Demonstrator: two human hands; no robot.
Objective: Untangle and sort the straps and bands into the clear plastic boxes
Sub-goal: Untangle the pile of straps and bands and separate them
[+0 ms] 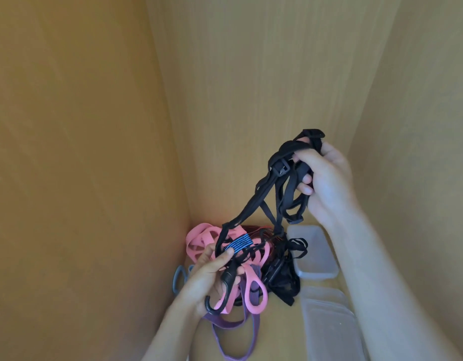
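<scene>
My right hand (323, 178) is raised and grips a bunch of black webbing straps (261, 194) with buckles; the straps hang down into the tangle. My left hand (209, 277) holds a blue-and-black bungee cord (238, 244) whose black hook (220, 293) curls below my palm. Under it lie pink bands (199, 241), a purple band (235, 327) and more black straps (282, 280) in a heap on the wooden shelf. Two clear plastic boxes (315, 251) (329, 324) stand to the right of the heap.
Wooden walls close in at the left, back and right (420, 126). A grey-blue loop (178, 278) lies at the heap's left edge, against the left wall. My right forearm crosses over the nearer box.
</scene>
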